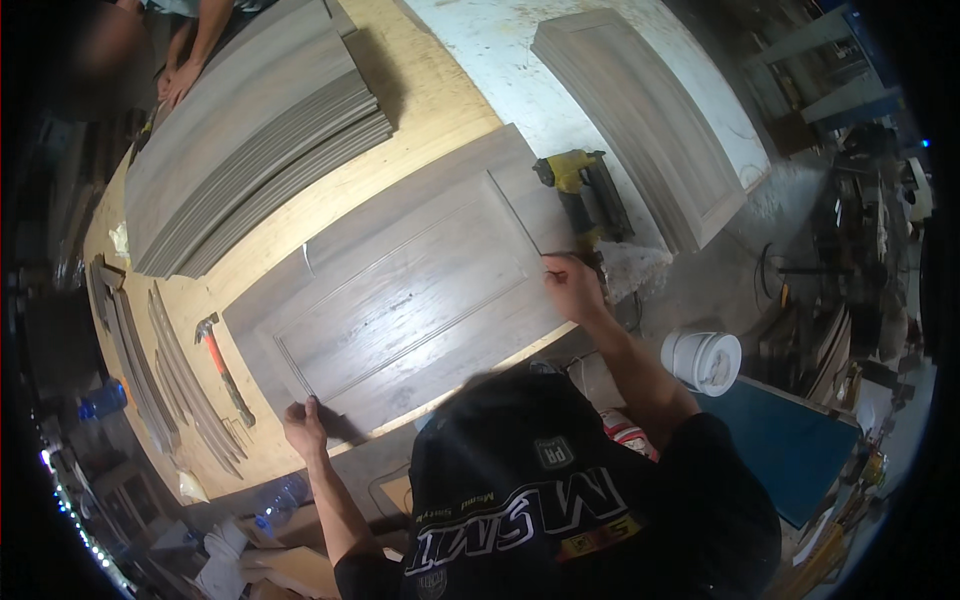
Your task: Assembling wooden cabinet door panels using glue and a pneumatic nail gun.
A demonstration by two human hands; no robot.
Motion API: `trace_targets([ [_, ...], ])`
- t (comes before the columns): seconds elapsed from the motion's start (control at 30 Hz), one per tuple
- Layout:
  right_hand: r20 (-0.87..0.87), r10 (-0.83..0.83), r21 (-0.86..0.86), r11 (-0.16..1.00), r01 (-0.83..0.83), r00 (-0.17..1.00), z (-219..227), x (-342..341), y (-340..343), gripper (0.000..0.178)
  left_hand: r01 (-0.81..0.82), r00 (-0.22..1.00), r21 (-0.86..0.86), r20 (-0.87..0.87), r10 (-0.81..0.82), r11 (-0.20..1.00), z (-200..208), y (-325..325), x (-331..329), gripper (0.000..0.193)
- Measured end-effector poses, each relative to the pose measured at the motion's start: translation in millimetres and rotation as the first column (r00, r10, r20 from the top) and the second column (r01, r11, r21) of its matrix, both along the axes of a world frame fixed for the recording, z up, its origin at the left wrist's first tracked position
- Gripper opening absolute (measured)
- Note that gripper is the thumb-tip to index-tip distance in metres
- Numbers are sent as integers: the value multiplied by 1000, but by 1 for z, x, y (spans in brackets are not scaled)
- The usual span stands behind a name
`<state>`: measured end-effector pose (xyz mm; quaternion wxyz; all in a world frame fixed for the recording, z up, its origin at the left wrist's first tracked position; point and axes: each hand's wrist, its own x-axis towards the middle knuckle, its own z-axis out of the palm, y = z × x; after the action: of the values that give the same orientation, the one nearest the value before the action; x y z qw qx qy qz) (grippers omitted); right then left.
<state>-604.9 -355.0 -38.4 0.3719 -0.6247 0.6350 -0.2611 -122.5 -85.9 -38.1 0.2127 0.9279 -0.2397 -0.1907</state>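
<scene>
A grey-brown wooden door panel [385,300] with a framed centre lies flat before me on the table. My left hand [306,428] is closed on its left end, the thumb by the lower end of a short trim line. Across the panel, my right hand [576,288] has curled fingers closed at the right end, beside another trim line; the exact grip is partly hidden. A yellow and black nail gun [577,182] lies just beyond my right hand. To the left of the panel is a hammer [216,360] with an orange and dark handle.
Stacked curved panels [255,130] stand at the far left, near another person's hands [178,82]. More panels [640,120] lie at the far right. Thin wooden strips [180,375] rest on the table's left side. A white bucket [703,362] and a blue-green board [780,440] are at right.
</scene>
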Motion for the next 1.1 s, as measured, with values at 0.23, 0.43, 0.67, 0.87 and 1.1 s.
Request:
trace_targets([
  [0.23,-62,258,-2,966,-259,964,47,-4,-2,38,149,989,-86,26,-148,985,21,9,-25,50],
  [0.43,-318,430,-71,878,-473,845,11,-22,1,52,241,971,69,-23,-240,968,40,29,-31,62],
  [0.67,-409,424,-56,872,-486,808,12,-36,-1,46,325,945,-73,62,-321,943,26,26,-26,57],
  [0.87,-370,486,-69,836,-545,792,6,-37,-11,53,267,963,-68,60,-263,961,37,29,-26,64],
  [1.1,-375,383,180,923,-339,844,24,14,-52,61,21,982,-117,-183,-43,993,36,-19,15,64],
])
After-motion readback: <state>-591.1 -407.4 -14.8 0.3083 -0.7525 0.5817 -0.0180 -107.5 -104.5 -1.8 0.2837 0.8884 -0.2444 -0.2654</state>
